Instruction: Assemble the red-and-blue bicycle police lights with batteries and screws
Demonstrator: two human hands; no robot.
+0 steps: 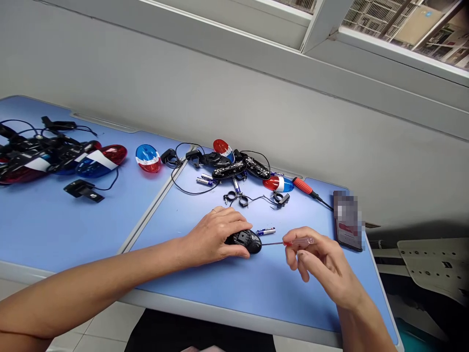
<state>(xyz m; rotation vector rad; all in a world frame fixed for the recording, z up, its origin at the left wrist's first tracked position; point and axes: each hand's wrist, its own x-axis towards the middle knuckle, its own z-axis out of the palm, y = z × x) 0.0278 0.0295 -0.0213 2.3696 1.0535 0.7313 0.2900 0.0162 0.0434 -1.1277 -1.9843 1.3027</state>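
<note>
Gripping the black case [243, 238] under my left hand [223, 232] likely keeps it steady for the thin screwdriver [304, 241] pinched in my right hand [328, 264].

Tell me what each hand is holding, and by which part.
Right hand: screwdriver, by its handle. Left hand: black housing, by its near and far sides.
</note>
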